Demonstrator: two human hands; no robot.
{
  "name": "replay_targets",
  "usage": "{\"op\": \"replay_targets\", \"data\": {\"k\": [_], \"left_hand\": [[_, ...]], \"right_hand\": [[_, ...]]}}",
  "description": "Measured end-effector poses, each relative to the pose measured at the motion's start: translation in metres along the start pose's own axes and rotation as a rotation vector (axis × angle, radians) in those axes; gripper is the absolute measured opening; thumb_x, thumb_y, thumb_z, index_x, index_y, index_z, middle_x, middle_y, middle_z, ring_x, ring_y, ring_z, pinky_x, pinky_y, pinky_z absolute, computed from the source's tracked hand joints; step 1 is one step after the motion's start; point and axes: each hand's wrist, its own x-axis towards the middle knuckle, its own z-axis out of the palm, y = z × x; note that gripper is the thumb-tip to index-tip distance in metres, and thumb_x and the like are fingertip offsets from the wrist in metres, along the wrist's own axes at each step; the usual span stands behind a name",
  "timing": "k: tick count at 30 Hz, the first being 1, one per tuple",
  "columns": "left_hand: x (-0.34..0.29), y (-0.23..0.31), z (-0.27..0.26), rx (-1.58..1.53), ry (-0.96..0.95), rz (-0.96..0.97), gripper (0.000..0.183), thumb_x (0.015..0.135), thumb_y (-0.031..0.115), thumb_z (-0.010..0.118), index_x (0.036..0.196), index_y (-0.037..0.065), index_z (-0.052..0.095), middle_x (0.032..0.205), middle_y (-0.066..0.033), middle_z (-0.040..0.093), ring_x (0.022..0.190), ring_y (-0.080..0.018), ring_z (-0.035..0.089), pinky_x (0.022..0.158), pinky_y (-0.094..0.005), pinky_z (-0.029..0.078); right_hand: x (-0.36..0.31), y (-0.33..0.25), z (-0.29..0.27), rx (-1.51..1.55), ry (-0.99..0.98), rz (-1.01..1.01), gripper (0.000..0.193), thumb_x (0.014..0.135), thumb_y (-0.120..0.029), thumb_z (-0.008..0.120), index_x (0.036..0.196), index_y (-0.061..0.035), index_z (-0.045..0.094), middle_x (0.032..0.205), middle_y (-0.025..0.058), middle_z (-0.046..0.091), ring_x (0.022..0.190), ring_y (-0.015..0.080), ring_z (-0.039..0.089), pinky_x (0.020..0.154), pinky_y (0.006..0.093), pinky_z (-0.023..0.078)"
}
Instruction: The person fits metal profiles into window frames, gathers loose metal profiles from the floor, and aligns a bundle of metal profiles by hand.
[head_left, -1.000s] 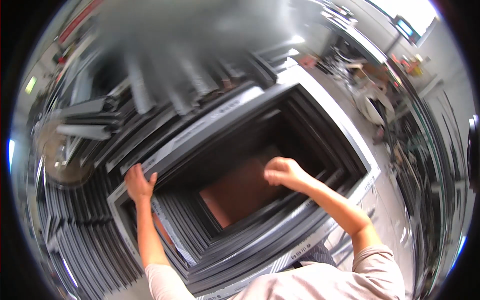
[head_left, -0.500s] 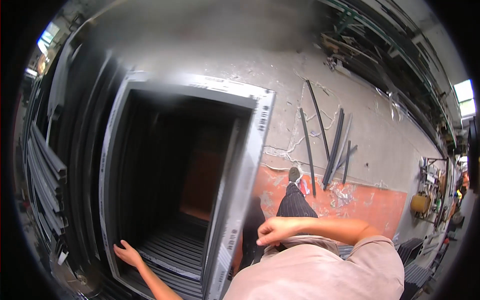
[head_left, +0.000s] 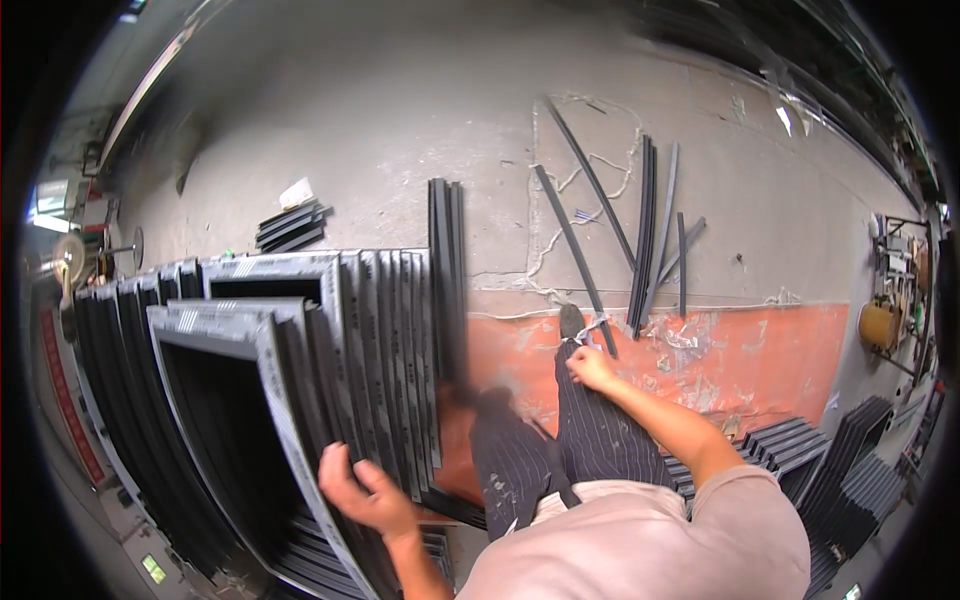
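My left hand (head_left: 368,492) is at the right side of a dark grey rectangular window frame (head_left: 278,400) with printed protective film. Its fingers are apart and hold nothing; I cannot tell if they touch the frame. This frame leans at the front of a row of similar frames (head_left: 385,340) standing close together on the left. My right hand (head_left: 592,368) is held over my striped trouser leg (head_left: 600,430), away from the frames. Its fingers are curled in, with nothing visible in them.
Loose dark bars (head_left: 645,220) lie on the grey floor ahead, beyond an orange floor strip (head_left: 750,345). Upright-looking long profiles (head_left: 445,250) stand beside the frames. Short profiles (head_left: 290,228) are piled at far left. More stacked profiles (head_left: 785,440) and a yellowish drum (head_left: 878,325) are on the right.
My view has shifted, showing the frame row from farther back. My left hand went from inside the front frame's lower left to its right side. My right hand moved forward from my belly.
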Motion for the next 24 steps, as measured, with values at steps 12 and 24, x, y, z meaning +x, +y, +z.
{"op": "replay_targets", "data": {"k": [12,24], "left_hand": [[-0.131,0.088,0.214,-0.22,-1.058,0.012,0.035,0.091,0.02,0.067,0.12,0.001,0.062,0.117,-0.022,0.063,0.111,-0.0412,0.059,0.096,-0.0481,0.047],[-0.172,0.048,0.229,-0.041,-1.121,-0.227,0.032,0.09,0.021,0.067,0.112,-0.001,0.063,0.109,-0.0246,0.064,0.104,-0.0433,0.06,0.091,-0.0495,0.048]], "right_hand": [[0.009,0.273,-0.161,0.058,0.37,0.372,0.012,0.094,-0.014,0.064,0.093,-0.0017,0.063,0.074,0.0096,0.068,0.055,0.0159,0.065,0.049,0.0305,0.053],[0.064,0.215,-0.097,0.367,0.006,0.417,0.015,0.097,-0.016,0.063,0.102,-0.0016,0.065,0.075,0.0079,0.068,0.058,0.0147,0.065,0.05,0.0279,0.051]]}}
